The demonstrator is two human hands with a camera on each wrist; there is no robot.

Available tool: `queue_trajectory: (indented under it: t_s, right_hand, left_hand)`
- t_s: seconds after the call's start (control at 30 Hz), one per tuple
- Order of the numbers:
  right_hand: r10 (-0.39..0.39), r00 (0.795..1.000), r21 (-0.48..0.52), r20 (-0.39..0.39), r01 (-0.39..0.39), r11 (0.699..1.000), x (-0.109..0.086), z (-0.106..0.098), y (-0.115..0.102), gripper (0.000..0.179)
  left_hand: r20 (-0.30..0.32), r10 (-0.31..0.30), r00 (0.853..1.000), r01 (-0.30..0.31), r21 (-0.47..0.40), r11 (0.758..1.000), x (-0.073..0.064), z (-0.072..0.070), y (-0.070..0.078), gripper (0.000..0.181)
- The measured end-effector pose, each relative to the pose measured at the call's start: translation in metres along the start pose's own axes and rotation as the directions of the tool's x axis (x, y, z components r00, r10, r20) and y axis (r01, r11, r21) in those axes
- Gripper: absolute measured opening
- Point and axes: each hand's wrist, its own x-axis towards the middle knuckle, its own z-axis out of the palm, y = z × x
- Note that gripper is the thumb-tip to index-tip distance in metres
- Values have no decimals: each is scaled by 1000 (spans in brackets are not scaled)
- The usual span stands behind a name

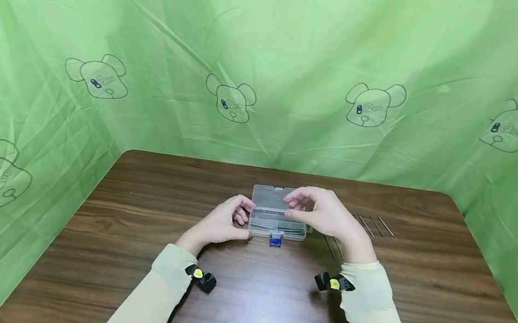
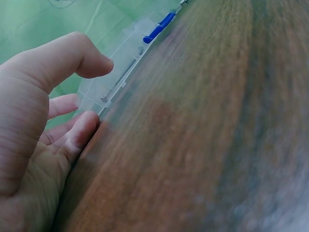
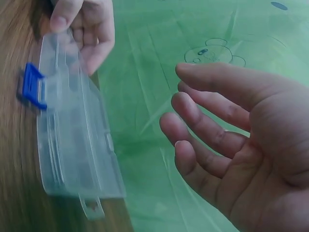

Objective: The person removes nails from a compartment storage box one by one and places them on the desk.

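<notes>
A clear plastic box [image 1: 300, 237] with a blue latch [image 1: 275, 240] at its front lies on the table, its transparent lid [image 1: 266, 195] raised at the back. Thin dark rods [image 1: 289, 230] lie inside the base. At the box's left end is my left hand [image 1: 226, 220], fingers relaxed; its fingertips appear to touch that end in the left wrist view. My right hand [image 1: 323, 212] hovers above the right side of the box, its fingers loosely bent with nothing between them. In the right wrist view it is apart from the box [image 3: 72, 140].
Several thin metal rods [image 1: 375, 225] lie spread on the wooden table [image 1: 133, 210] to the right of the box, some partly hidden by my right forearm. Green cloth [image 1: 294, 50] with printed bear heads encloses the table at the back and sides.
</notes>
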Motion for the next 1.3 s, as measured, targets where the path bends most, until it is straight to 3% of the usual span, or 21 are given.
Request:
queue_trajectory:
  t_s: [0.5,0.67,0.83,1.07,1.3]
  right_hand:
    - [-65,998,-24,-25,64,998,17,53,12,30]
    - [-114,993,-84,-33,111,990,18,62,11,24]
    - [-111,994,-175,-19,106,979,19,68,12,17]
    - [-97,995,-227,31,102,969,21,75,14,8]
    - [-124,992,-267,22,126,956,22,80,13,6]
  left_hand:
    - [-8,-8,1000,8,-10,1000,0,0,-3,66]
    - [-15,4,1000,-5,-34,999,1,1,-2,66]
    - [-4,-6,1000,6,-8,1000,1,0,-1,64]
    - [-6,5,1000,-5,-7,1000,1,0,-1,63]
    - [8,-12,1000,12,18,1000,0,-1,2,65]
